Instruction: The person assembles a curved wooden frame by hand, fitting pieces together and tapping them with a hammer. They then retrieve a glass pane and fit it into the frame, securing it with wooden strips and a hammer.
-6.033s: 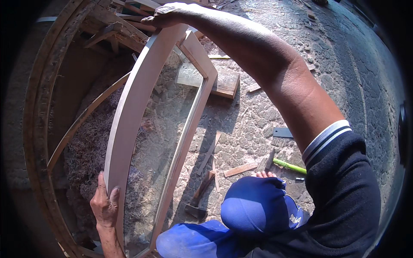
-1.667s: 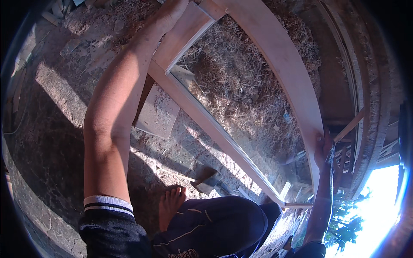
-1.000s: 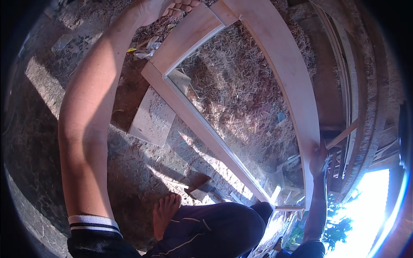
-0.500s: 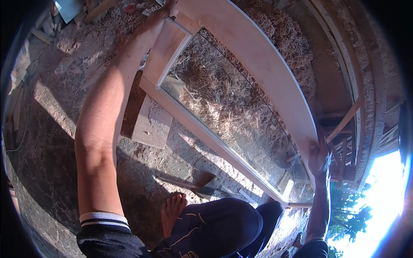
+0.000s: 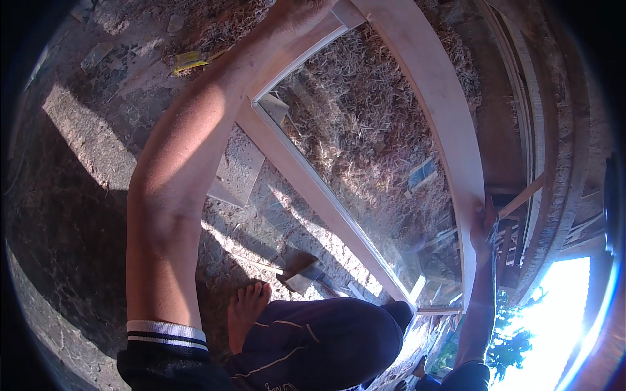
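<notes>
A pale wooden window frame (image 5: 319,199) with one curved side and a glass pane (image 5: 365,150) is held tilted in front of me. At the top edge of the view my left hand (image 5: 303,12) grips the frame's far end; its fingertips are cut off or hidden. On the right, my right hand (image 5: 481,225) is closed around the outer edge of the curved side, partly in shadow. The frame's near corner is close to my knee. Through the glass I see wood shavings.
Shavings (image 5: 365,85) cover the ground beyond. A flat board (image 5: 241,166) lies under the frame's left side, and a dark flat-bladed tool (image 5: 301,274) near my bare foot (image 5: 248,309). Long curved timbers (image 5: 531,130) stand at right. Something yellow (image 5: 189,62) lies far left.
The frame has turned and its far end has shifted right and up in view, together with my left hand. My right hand keeps its hold on the curved side.
</notes>
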### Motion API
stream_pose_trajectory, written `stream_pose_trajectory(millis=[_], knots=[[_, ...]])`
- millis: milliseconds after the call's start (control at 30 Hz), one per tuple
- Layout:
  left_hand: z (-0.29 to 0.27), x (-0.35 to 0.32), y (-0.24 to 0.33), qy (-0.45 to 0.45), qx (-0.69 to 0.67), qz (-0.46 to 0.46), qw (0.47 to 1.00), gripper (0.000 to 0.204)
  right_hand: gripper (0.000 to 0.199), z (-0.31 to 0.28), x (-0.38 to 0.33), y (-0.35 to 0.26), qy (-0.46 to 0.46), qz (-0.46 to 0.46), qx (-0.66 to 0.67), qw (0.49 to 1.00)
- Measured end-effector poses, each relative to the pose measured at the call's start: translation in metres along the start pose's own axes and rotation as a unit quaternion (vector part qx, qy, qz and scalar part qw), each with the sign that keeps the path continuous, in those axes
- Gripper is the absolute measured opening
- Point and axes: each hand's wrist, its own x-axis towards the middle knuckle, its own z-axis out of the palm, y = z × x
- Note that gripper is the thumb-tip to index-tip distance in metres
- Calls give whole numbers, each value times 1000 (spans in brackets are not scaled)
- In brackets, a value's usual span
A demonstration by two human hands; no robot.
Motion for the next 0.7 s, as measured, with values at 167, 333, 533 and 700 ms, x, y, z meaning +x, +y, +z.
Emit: stream_pose_trajectory(millis=[167, 333, 533, 700], knots=[[-4, 0, -4, -22, -27, 41, 999, 77, 53, -2, 2, -13, -7, 19, 7, 1000], [-4, 4, -6, -55, -29, -51, 997, 79, 59, -1, 4, -3, -21, 4, 39, 999], [1, 2, -9, 1, -10, -71, 997, 79, 59, -5, 5, 10, -43, 55, 4, 998], [14, -21, 23, 240, 128, 55, 961, 65, 56, -4, 4, -11, -33, 95, -20, 995]])
